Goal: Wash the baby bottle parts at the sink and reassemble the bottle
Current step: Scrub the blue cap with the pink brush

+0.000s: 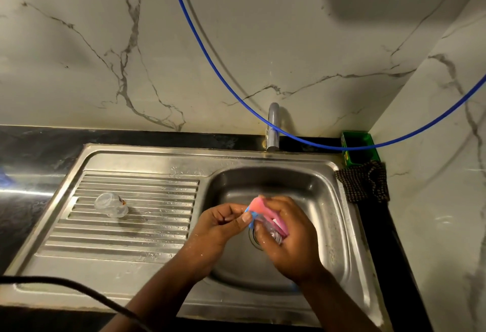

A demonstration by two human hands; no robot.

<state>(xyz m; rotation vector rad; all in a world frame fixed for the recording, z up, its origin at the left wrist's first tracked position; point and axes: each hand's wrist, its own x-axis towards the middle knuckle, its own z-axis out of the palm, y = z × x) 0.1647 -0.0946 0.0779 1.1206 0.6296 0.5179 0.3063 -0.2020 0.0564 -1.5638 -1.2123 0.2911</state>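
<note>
Over the steel sink basin (310, 189), my right hand (292, 237) is closed around a pink sponge (259, 206) wrapped over a small clear bottle part (271, 229). My left hand (223, 224) pinches a blue ring (251, 217) at the sponge's left edge. The two hands touch above the drain (253, 238). A clear bottle body (111, 204) with an orange mark lies on its side on the ribbed drainboard (147, 224), well left of my hands. No water is visible from the grey tap (273, 126).
A blue hose (210, 55) loops across the marble wall and past the tap. A green box (359, 151) sits in the back right corner, with a dark checked cloth (365, 184) at the sink's right rim. A black cable (79, 289) crosses the near left.
</note>
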